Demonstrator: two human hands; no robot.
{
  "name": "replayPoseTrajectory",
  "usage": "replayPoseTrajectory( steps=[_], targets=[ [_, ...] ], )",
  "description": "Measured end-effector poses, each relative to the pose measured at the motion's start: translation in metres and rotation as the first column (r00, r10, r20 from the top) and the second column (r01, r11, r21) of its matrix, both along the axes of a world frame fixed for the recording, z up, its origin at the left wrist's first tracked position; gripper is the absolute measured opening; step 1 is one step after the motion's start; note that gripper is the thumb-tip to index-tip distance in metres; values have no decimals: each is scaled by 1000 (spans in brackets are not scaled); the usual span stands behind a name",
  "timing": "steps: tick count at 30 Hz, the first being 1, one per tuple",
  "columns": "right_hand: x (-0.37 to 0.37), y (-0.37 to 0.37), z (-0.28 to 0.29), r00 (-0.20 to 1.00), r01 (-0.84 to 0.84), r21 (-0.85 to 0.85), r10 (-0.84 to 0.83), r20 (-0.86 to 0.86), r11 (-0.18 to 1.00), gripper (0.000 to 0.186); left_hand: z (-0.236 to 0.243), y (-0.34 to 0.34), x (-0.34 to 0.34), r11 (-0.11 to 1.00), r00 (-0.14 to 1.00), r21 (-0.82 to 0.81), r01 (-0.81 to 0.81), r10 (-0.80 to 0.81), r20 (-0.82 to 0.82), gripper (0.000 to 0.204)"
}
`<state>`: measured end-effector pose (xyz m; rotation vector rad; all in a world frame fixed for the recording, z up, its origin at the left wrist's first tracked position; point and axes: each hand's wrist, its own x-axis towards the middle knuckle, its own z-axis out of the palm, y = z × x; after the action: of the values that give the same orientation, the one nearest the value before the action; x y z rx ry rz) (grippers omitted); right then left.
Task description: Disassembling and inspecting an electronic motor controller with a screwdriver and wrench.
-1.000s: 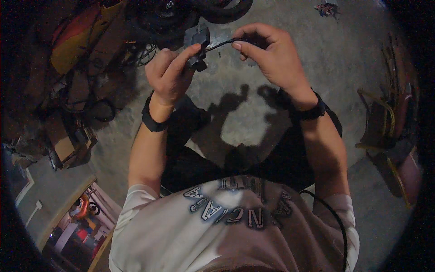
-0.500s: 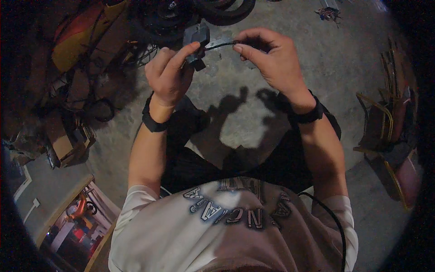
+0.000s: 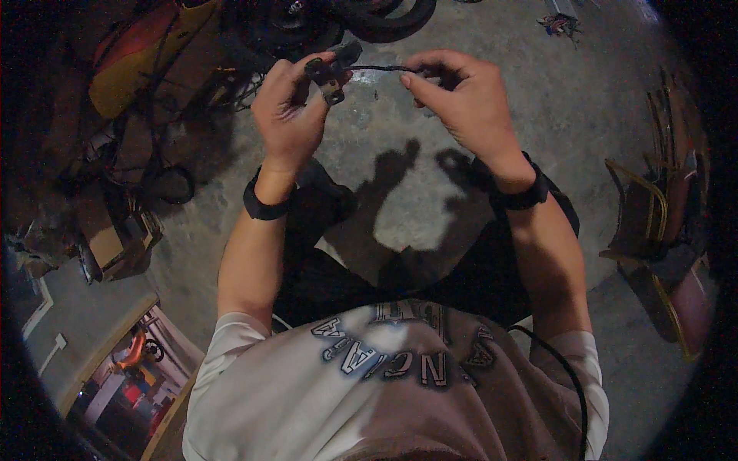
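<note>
My left hand (image 3: pixel 289 119) is closed round a small dark boxy part (image 3: pixel 348 55) with a lug and round holes at its lower edge. From the part's right side a thin black cable (image 3: pixel 377 67) runs across to my right hand (image 3: pixel 470 104). Thumb and forefinger of that hand pinch the cable, its far end hidden behind the fingers. Both hands are raised in front of me above the concrete floor. What kind of part it is, I cannot make out.
Black tyres (image 3: pixel 384 19) lie on the floor beyond my hands. Cardboard boxes (image 3: pixel 100 230), cables and a red-and-yellow panel (image 3: pixel 131 69) crowd the left. At the right are yellow-edged pieces (image 3: pixel 653 192). A bundle of wires (image 3: pixel 560 27) lies far right.
My left hand has turned the dark part over, so its holed underside now shows. The cable between the hands is straighter. My right hand has barely moved.
</note>
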<state>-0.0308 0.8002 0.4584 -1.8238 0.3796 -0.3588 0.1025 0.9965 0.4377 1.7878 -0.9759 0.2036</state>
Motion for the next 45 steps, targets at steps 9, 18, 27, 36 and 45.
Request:
replayPoseTrajectory(
  steps=[9,18,27,36,45],
  targets=[
    [2,1,2,1000,25,85,-25,-2,996,24,6,-8,-4,999,981,11,-54,55,-184,29],
    [3,1,1,998,62,39,-62,-15,997,21,28,-15,-10,997,697,64,-34,69,-713,36],
    [4,1,3,1000,-3,-9,4,26,1000,21,25,-14,-5,997,620,39,-71,75,-781,38],
    [6,-5,3,1000,-22,103,24,-9,994,21,15,-15,2,996,488,-34,-78,9,-873,31],
    [8,-14,5,997,-60,116,65,-34,991,21,18,-16,7,1000,416,-18,-22,-7,-910,23]
  ],
)
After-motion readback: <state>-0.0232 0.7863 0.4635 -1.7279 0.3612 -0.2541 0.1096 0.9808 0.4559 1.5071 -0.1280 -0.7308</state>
